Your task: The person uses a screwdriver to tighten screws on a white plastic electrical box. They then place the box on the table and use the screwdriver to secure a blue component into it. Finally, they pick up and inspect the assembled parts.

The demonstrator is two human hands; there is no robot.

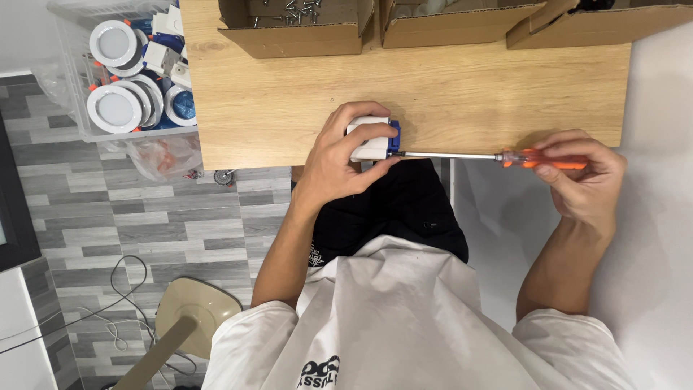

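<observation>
Wooden tabletop (289,108), pale, carrying a small white box with a blue end (375,137) at its near edge. Left hand (339,162) wrapped over that box, fingers closed round it. Right hand (585,177) off the tabletop's corner, fingers pinched on an orange-handled screwdriver (505,157), its shaft level and tip meeting the blue end. Along the far edge, three open cardboard boxes (303,32), loose screws (289,9) in the leftmost. Beside the tabletop, a clear plastic bin (72,94) crowded with round white downlights (114,108).
</observation>
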